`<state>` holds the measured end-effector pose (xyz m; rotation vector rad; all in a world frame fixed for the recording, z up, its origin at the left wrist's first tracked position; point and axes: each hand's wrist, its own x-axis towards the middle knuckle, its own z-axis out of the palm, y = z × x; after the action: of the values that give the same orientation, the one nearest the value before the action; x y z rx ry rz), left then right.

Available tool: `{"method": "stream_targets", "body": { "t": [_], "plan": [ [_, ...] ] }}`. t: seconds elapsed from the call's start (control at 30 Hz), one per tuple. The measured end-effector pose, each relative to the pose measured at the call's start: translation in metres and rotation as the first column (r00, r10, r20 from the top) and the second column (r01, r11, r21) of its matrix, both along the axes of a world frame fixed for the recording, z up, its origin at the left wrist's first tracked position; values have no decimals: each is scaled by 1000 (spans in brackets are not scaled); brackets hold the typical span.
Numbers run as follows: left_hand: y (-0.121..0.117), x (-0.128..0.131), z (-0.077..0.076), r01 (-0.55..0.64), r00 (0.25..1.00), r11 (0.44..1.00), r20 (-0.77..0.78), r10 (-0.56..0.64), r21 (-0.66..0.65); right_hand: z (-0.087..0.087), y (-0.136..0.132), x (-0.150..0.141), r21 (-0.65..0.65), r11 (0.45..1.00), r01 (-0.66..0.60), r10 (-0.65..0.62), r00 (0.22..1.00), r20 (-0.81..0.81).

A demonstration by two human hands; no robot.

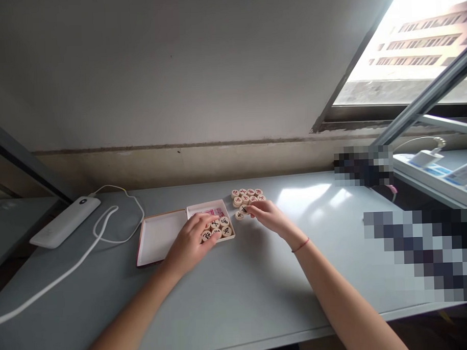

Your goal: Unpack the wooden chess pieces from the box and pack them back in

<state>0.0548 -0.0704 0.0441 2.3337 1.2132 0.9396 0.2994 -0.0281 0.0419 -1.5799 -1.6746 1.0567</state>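
Observation:
A shallow white box (230, 216) holds round xiangqi pieces (225, 230) with black characters, beside its hinged lid (159, 238), which lies folded back. My left hand (193, 235) rests over the box with fingers and thumb apart, covering some of the pieces. My right hand (268, 215) pinches a black-marked xiangqi piece (243, 209) between thumb and fingertips. Just below it, another black-marked piece (239, 215) sits on the table. Behind, stacked red-marked pieces (245, 199) stand in rows near my right fingers.
At the left lie a white power strip (64, 221) and a looping white cable (83, 259) on the grey table (222, 303). A wall (202, 163) closes off the back. A metal frame (426, 94) and white chargers (426, 158) are at the right, near blurred-out patches.

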Motion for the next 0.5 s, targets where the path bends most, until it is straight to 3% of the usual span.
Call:
{"method": "stream_targets", "body": {
  "t": [0.17, 0.5],
  "plan": [
    [2, -1, -4, -7, 1000, 1000, -1, 7, 18, -14, 3, -3, 11, 999, -50, 47, 975, 215],
    [4, -4, -4, -27, 1000, 999, -5, 27, 21, -11, -5, -9, 140, 983, -120, 44, 892, 450]
  ]
}}
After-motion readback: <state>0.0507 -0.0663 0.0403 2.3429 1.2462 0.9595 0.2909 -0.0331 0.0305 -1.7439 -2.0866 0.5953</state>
